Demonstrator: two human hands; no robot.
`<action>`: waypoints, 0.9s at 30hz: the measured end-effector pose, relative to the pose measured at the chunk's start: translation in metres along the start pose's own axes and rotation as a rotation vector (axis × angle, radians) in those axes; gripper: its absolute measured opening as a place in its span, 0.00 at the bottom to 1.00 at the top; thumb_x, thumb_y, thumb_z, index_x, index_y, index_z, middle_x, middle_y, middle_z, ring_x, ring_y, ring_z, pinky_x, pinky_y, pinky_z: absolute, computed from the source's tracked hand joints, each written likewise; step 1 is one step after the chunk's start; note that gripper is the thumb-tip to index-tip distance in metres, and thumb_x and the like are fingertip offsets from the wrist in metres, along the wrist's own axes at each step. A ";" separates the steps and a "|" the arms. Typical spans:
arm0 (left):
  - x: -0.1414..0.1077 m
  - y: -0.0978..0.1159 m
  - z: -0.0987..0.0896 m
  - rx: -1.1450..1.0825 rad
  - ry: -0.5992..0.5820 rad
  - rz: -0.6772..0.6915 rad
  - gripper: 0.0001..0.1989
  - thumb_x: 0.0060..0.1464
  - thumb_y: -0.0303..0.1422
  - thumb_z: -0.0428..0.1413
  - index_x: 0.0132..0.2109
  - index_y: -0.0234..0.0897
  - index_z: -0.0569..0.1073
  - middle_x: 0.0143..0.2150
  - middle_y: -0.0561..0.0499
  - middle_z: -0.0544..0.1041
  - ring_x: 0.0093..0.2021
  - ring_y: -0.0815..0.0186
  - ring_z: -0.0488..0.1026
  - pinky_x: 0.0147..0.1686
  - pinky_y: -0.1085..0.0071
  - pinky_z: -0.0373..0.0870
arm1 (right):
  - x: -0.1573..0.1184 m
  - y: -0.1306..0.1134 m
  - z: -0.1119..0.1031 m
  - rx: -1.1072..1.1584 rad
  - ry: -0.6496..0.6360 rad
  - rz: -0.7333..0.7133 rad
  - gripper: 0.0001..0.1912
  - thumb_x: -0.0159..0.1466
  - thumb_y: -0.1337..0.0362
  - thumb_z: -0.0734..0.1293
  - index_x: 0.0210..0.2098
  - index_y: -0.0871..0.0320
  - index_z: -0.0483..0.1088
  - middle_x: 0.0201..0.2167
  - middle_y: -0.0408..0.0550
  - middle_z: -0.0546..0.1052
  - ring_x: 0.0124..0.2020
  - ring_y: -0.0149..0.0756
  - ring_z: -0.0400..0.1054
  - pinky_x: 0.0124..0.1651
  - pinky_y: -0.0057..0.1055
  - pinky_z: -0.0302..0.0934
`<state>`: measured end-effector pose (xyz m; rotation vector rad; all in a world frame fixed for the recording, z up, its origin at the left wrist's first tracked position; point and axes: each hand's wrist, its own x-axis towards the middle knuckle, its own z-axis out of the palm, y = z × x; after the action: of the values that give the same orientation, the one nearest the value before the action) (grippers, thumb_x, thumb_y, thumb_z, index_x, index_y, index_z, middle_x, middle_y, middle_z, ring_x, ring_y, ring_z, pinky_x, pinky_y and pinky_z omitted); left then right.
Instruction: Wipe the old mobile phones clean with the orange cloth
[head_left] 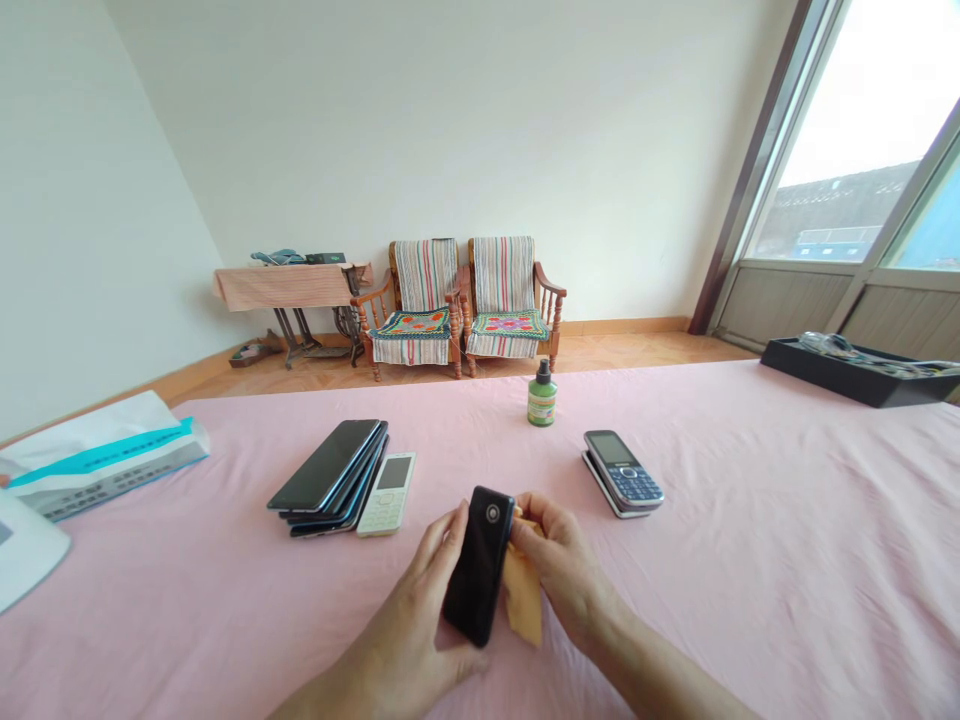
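A black mobile phone (475,570) is held tilted above the pink cloth, its back with a round camera lens towards me. My left hand (424,610) grips it along the left side and bottom edge. Pinched in my right hand (559,555) is a yellow cloth (524,595), pressed to the phone's upper right edge, with its loose end hanging down. To the left lie a stack of dark smartphones (330,470) and a white keypad phone (387,495). On the right, a dark blue keypad phone (624,470) rests on top of another phone.
A green spray bottle (541,398) stands near the far edge of the pink-covered surface (712,560). A black tray of cables (847,375) sits at the far right, a white and blue packet (105,460) at the left. Two wooden chairs (504,290) stand beyond.
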<state>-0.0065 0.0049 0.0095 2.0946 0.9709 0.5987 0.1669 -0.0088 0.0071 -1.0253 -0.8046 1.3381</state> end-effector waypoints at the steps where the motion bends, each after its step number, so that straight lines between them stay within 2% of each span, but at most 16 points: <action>1: 0.000 0.001 -0.001 0.010 -0.009 -0.001 0.51 0.38 0.17 0.55 0.68 0.46 0.45 0.69 0.48 0.47 0.68 0.53 0.42 0.65 0.52 0.41 | 0.000 0.000 0.000 0.008 -0.002 0.008 0.19 0.51 0.51 0.71 0.30 0.58 0.63 0.20 0.37 0.68 0.20 0.28 0.62 0.24 0.23 0.54; 6: 0.002 0.003 -0.006 0.084 -0.024 0.067 0.49 0.41 0.18 0.56 0.67 0.47 0.45 0.69 0.49 0.47 0.68 0.53 0.43 0.65 0.51 0.41 | -0.001 0.000 -0.002 0.046 -0.072 0.026 0.17 0.52 0.54 0.72 0.30 0.59 0.65 0.23 0.39 0.69 0.22 0.28 0.63 0.27 0.24 0.56; 11: 0.002 -0.001 -0.011 0.200 -0.036 0.098 0.55 0.39 0.18 0.58 0.68 0.50 0.37 0.71 0.50 0.37 0.69 0.51 0.38 0.65 0.50 0.43 | -0.001 -0.002 -0.003 0.101 -0.176 0.050 0.17 0.52 0.56 0.73 0.30 0.60 0.65 0.24 0.39 0.69 0.23 0.26 0.63 0.29 0.23 0.55; 14: 0.002 0.000 -0.013 0.200 -0.056 0.123 0.58 0.40 0.20 0.60 0.67 0.52 0.32 0.71 0.51 0.35 0.69 0.51 0.39 0.64 0.50 0.45 | -0.001 -0.004 -0.003 0.102 -0.204 0.063 0.17 0.52 0.56 0.73 0.30 0.60 0.65 0.23 0.38 0.69 0.23 0.26 0.62 0.28 0.22 0.54; 17: 0.004 0.003 -0.015 0.184 -0.073 0.147 0.58 0.40 0.21 0.60 0.67 0.52 0.31 0.71 0.50 0.37 0.68 0.50 0.41 0.64 0.49 0.45 | -0.002 -0.005 -0.002 0.094 -0.208 0.057 0.16 0.53 0.56 0.73 0.31 0.60 0.66 0.23 0.38 0.69 0.23 0.26 0.63 0.28 0.22 0.54; 24: 0.009 0.004 -0.014 0.232 -0.015 0.243 0.58 0.33 0.24 0.63 0.68 0.46 0.40 0.68 0.44 0.47 0.66 0.43 0.46 0.64 0.48 0.47 | -0.003 -0.002 -0.003 0.049 -0.181 0.059 0.17 0.53 0.54 0.73 0.31 0.60 0.66 0.24 0.39 0.70 0.24 0.27 0.63 0.29 0.22 0.56; 27: 0.010 0.003 -0.013 0.261 -0.001 0.276 0.58 0.32 0.25 0.64 0.67 0.45 0.41 0.68 0.43 0.48 0.65 0.42 0.47 0.63 0.48 0.47 | -0.003 0.000 -0.004 0.026 -0.168 0.067 0.18 0.52 0.53 0.72 0.31 0.59 0.66 0.24 0.38 0.69 0.23 0.27 0.63 0.28 0.22 0.55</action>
<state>-0.0080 0.0168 0.0215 2.4863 0.7989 0.6359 0.1702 -0.0119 0.0063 -0.9353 -0.8824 1.5027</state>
